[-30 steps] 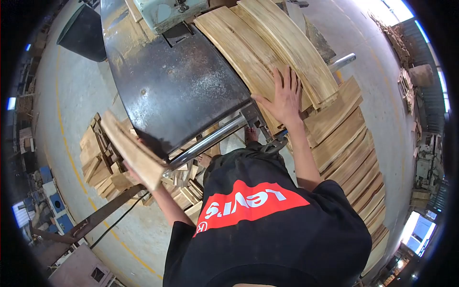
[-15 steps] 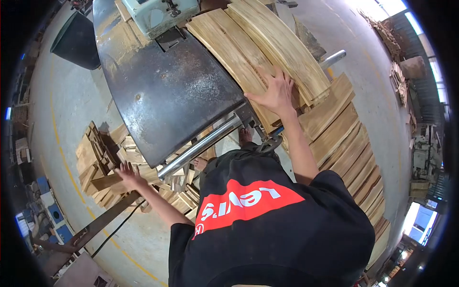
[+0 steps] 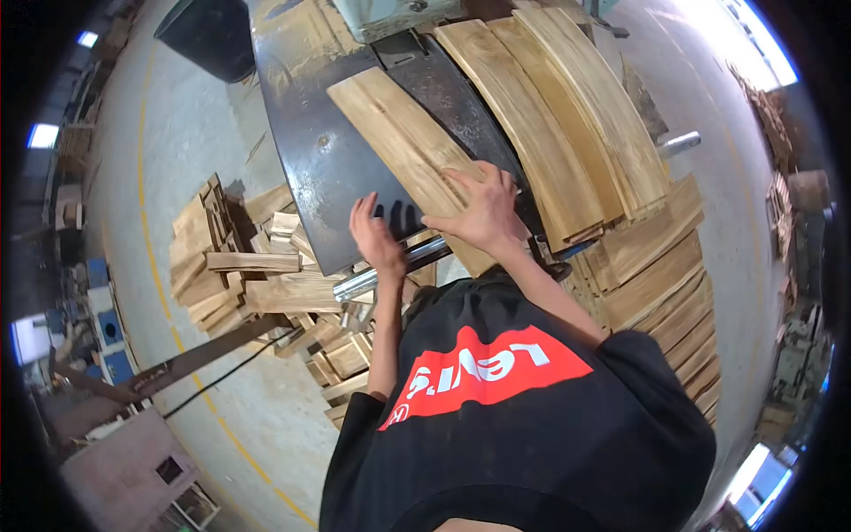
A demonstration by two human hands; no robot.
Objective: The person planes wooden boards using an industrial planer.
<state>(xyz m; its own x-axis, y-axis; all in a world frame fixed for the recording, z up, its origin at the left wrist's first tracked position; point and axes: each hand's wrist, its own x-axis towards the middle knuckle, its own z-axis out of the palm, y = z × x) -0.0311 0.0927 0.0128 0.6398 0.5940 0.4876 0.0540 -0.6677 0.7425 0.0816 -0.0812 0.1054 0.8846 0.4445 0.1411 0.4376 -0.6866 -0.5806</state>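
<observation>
A pale wooden board (image 3: 399, 129) lies slantwise on the dark metal machine table (image 3: 306, 173), its near end reaching past the table's front edge toward my shirt. My right hand (image 3: 483, 213) grips this board from above near that end, thumb on the left and fingers across to the right. Over the table's front left corner, my left hand (image 3: 377, 235) is open with its fingers apart, a little left of the board and not touching it. Right of the table, a stack of similar boards (image 3: 532, 115) lies side by side.
A round metal rail (image 3: 355, 285) runs along the table's front edge. The pale green machine housing (image 3: 390, 18) stands at the far side. Offcuts (image 3: 288, 293) are heaped on the floor at left, more boards (image 3: 656, 257) lie at lower right, and a dark bin (image 3: 208, 40) stands far left.
My right hand has drawn one board left from the stack onto the machine table. My left hand has moved right and up, from above the offcuts to the table's front edge.
</observation>
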